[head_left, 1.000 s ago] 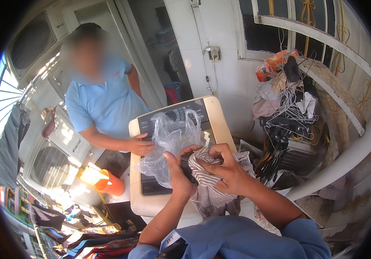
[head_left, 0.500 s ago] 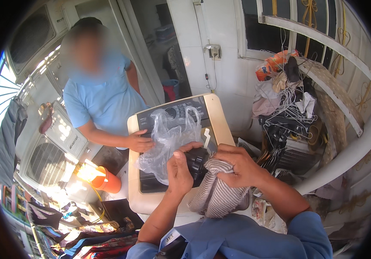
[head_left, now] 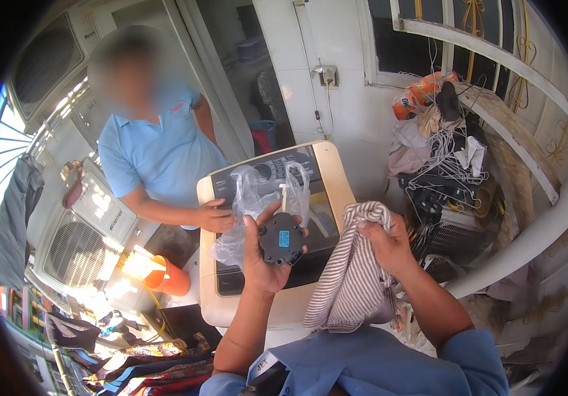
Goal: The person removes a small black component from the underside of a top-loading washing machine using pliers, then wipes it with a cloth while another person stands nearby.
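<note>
My left hand (head_left: pixel 262 264) is closed around a black drain motor (head_left: pixel 282 239), its flat housing with a blue label turned up. A narrow white pull strip (head_left: pixel 284 198) sticks out from its far side. In my right hand (head_left: pixel 389 244) is a bunched-up brown-and-white striped cloth (head_left: pixel 353 277), hanging down in front of me. Just beyond the motor, a clear plastic bag (head_left: pixel 247 191) lies on the lid of a beige top-loading washing machine (head_left: pixel 336 171). A co-worker's hand (head_left: pixel 216 216) rests at the bag's left side.
A co-worker in a light blue shirt (head_left: pixel 158 152) stands across the washer, to the left. An orange bucket (head_left: pixel 168 277) and air-conditioner units (head_left: pixel 76 254) are at the left. Wire hangers (head_left: pixel 439 155) and clothes are piled at the right, beside a white pipe (head_left: pixel 528 237).
My left hand has turned the motor so its labelled face shows. My right hand has drawn the striped cloth away from it, to the right.
</note>
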